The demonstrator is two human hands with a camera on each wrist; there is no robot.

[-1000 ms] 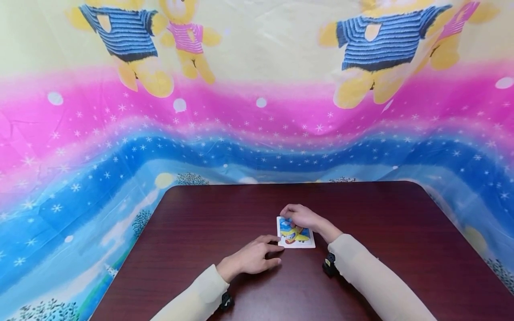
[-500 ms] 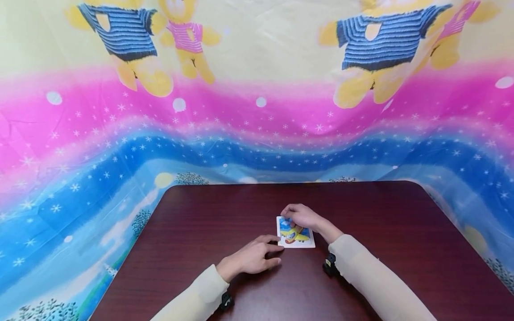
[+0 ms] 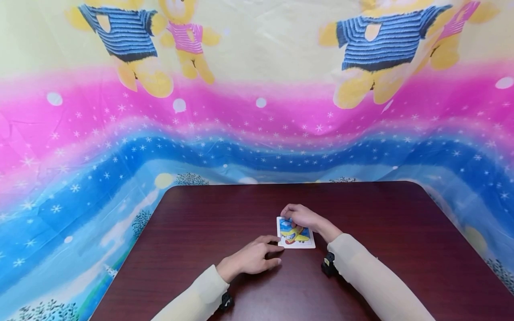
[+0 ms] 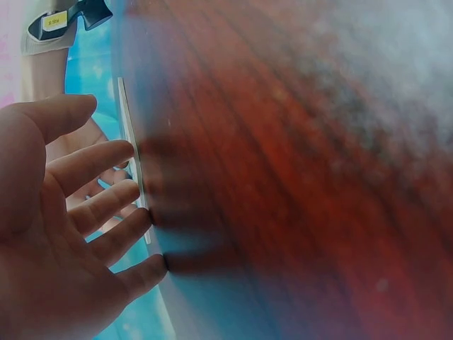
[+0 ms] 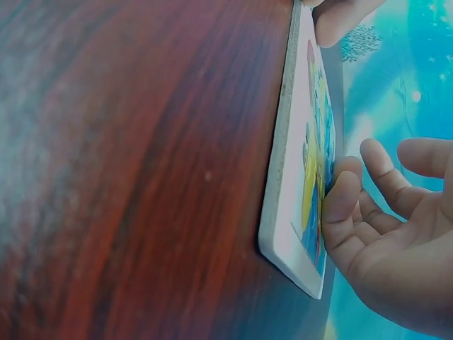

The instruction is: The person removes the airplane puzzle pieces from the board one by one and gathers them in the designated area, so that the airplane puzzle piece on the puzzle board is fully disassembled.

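A small thick picture board point(image 3: 301, 244) with a white border and a yellow aeroplane on blue lies flat on the dark table. My left hand point(image 3: 252, 255) rests at its left side. Two of that hand's fingertips meet the left edge and corner, and the thumb is apart from the board. My right hand point(image 3: 307, 218) bends over the board's upper part, covering some of the picture. In the right wrist view its lowest fingertip point(image 5: 342, 198) touches the picture face, while other fingers stay raised and loosely bent. Whether anything small lies under those fingers is hidden.
The reddish-brown table point(image 3: 201, 209) has rounded far corners. Behind and beside it hangs a cloth point(image 3: 257, 129) printed with bears and snowflakes. Black wrist devices point(image 3: 226, 301) sit at both cream sleeves point(image 3: 373, 272).
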